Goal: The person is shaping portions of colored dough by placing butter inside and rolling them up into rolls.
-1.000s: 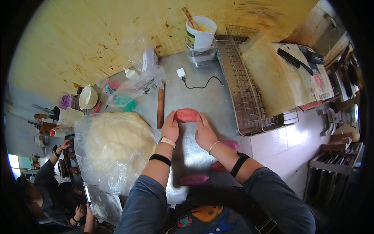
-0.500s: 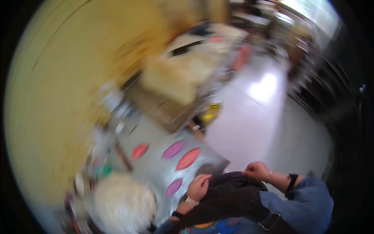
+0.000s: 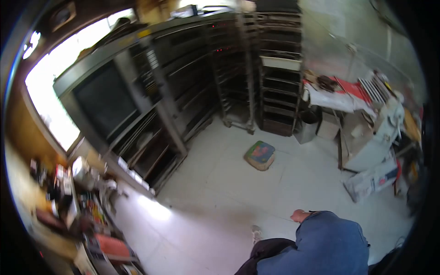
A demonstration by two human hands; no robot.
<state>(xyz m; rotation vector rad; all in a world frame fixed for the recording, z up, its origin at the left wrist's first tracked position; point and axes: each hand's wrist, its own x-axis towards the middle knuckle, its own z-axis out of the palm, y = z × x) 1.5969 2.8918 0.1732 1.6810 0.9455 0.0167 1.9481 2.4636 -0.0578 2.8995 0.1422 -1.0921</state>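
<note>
My right hand (image 3: 300, 215) hangs low in front of the blue sleeve, above the pale tiled floor (image 3: 220, 183). It is small and partly covered by the sleeve, so its fingers cannot be made out. No object shows in it, and it touches nothing that I can see. My left hand is out of view. Nearest ahead of the right hand, a low stool with a colourful top (image 3: 260, 153) stands on the floor.
A large metal oven (image 3: 107, 98) stands at the left, with tray racks (image 3: 280, 87) beyond it. On the right are a white machine (image 3: 366, 142), a printed sack (image 3: 373, 181) and a metal bin (image 3: 307, 126). A cluttered shelf (image 3: 73, 201) lines the lower left.
My view has swung away from the worktable with the dough and coloured oval pieces toward the oven and racks. My left hand has left the view; my right arm now hangs lower.
</note>
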